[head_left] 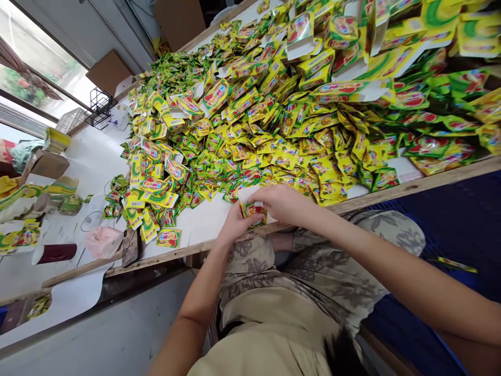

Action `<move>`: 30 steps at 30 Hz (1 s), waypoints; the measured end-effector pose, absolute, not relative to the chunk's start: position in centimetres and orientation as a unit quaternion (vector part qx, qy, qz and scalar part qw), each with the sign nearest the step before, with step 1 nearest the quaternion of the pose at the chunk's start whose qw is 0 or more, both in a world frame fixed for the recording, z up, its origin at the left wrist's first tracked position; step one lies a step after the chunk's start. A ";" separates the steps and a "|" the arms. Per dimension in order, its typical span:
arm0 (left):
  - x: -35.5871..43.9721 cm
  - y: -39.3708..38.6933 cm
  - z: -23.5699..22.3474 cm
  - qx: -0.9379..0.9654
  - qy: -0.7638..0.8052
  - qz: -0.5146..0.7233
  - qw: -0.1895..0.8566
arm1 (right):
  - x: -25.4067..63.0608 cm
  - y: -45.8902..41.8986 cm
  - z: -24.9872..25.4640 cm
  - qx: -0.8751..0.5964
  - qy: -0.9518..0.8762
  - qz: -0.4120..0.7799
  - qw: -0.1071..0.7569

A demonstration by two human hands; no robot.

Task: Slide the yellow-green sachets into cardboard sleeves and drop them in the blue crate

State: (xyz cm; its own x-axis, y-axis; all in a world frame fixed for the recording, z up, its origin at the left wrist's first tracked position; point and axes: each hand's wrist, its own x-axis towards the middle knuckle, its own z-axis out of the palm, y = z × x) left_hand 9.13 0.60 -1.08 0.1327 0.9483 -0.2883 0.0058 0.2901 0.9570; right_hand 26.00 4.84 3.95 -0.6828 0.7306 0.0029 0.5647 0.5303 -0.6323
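Note:
At the table's front edge, my left hand is closed around a small yellow-green candy box with red print. A white flap stands up at the top of this box. My right hand bends over the box from the right, its fingers closed at the opening by the flap. Whether those fingers also hold a sachet is hidden. Just beyond both hands lie loose yellow and green sachets. Left of them is a pile of small printed boxes, with one box lying flat near the edge.
Sachets and open boxes heap high at the back right. A wooden strip borders the table. A phone, a pink plastic bag, a dark red cylinder and a black wire rack stand to the left.

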 end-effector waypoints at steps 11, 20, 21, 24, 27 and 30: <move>8.8 0.6 -1.3 0.439 0.481 0.423 0.630 | 25.8 4.3 -0.3 -0.428 -0.515 0.658 0.345; 7.3 1.7 -0.1 0.293 0.473 0.396 0.730 | 24.5 7.2 1.2 -0.378 -0.556 0.697 0.249; 6.9 1.9 0.3 0.294 0.469 0.388 0.737 | 24.4 7.5 1.3 -0.371 -0.562 0.702 0.230; 6.1 2.4 1.1 0.307 0.478 0.375 0.733 | 24.0 7.8 1.3 -0.353 -0.580 0.705 0.206; 5.8 2.5 1.3 0.343 0.521 0.400 0.671 | 23.8 7.7 0.9 -0.344 -0.613 0.660 0.263; 6.0 1.9 1.1 0.422 0.576 0.461 0.527 | 24.1 7.6 0.4 -0.347 -0.662 0.583 0.319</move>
